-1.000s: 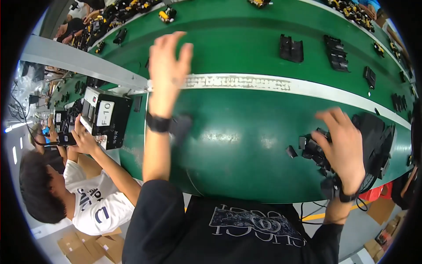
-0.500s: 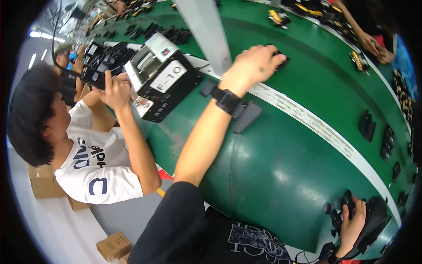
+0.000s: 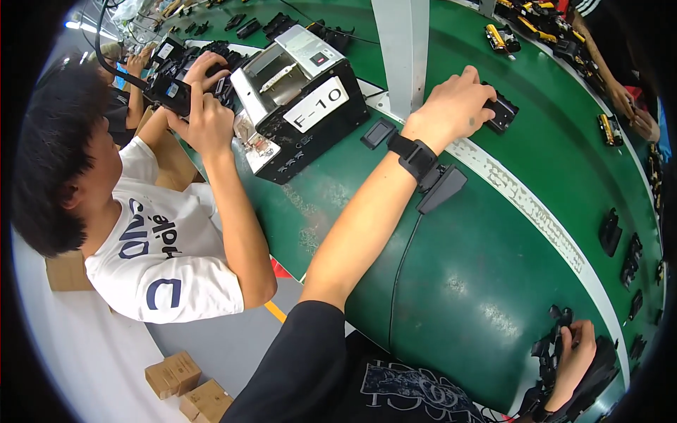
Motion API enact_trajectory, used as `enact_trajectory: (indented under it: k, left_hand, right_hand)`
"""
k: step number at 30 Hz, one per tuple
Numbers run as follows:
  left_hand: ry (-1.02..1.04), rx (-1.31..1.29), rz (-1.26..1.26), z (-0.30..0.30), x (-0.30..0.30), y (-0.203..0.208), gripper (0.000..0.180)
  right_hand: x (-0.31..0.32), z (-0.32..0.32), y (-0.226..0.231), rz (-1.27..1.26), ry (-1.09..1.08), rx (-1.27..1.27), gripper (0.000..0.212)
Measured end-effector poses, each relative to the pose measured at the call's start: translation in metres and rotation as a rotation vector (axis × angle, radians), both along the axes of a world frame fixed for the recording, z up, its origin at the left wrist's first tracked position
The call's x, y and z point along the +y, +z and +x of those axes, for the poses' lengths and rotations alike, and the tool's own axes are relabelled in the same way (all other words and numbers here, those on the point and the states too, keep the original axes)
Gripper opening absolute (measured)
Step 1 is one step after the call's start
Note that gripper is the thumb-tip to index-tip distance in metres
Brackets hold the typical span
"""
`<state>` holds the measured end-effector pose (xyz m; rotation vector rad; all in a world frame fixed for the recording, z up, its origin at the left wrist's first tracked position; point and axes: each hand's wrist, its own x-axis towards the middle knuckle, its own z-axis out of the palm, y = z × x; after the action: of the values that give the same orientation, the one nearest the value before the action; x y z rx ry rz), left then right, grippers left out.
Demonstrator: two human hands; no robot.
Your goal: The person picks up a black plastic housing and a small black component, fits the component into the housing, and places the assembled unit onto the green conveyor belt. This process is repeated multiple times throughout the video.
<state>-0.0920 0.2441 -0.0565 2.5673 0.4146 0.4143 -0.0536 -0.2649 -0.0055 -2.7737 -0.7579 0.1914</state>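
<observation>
Far left, a co-worker in a white shirt (image 3: 151, 261) sits at the belt's edge, both hands on a black part (image 3: 169, 92). Beside them a black box-shaped machine (image 3: 303, 106) with an open metal top stands on the green conveyor belt (image 3: 451, 282). A small flat black pad (image 3: 379, 132) lies just right of it, near a grey upright post (image 3: 402, 49).

Left hand (image 3: 455, 106), wrist strapped with a black band (image 3: 416, 156), reaches across the belt's white stripe (image 3: 522, 204). Fingers curl over a small black plastic housing (image 3: 502, 113) lying on the belt just past the stripe; hand closed on it from above, though the far-side contact is hidden.

Judgement: the housing looks like rigid moulded plastic, light, not slippery, one hand enough. Best taken across its two long sides, clear of any thin clips or tabs that might snap.

Loose black parts (image 3: 620, 247) lie scattered along the belt further right.

Lower right, the right hand (image 3: 575, 359) is closed around a cluster of black parts (image 3: 553, 345) at the belt's near edge, beside a black tray (image 3: 599, 374).
</observation>
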Motion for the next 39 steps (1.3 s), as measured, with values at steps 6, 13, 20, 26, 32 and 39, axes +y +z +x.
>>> enact_trajectory:
  k: [6, 13, 20, 26, 32, 39]
  left_hand:
    - [0.051, -0.013, -0.088, 0.007, -0.013, 0.008, 0.027]
    - [0.049, 0.037, -0.101, 0.011, -0.019, -0.002, 0.022]
    - [-0.196, -0.239, -0.194, 0.0, -0.1, -0.012, 0.016]
    - [-0.572, -0.356, -0.283, -0.018, -0.14, -0.029, 0.016]
    - [-0.572, -0.185, -0.237, -0.018, -0.15, -0.02, 0.016]
    - [-0.563, -0.151, -0.233, -0.024, -0.151, -0.022, 0.016]
  right_hand:
    - [-0.011, -0.004, 0.0, 0.118, -0.043, 0.008, 0.018]
    - [-0.016, -0.021, 0.005, 0.34, -0.101, -0.055, 0.017]
    - [0.015, -0.038, 0.026, 0.299, 0.075, 0.008, 0.018]
    - [0.061, -0.013, 0.026, 0.281, 0.404, 0.077, 0.025]
    - [0.069, 0.001, -0.003, 0.188, 0.473, 0.092, 0.018]
    - [0.1, 0.004, 0.008, 0.256, 0.443, -0.078, 0.015]
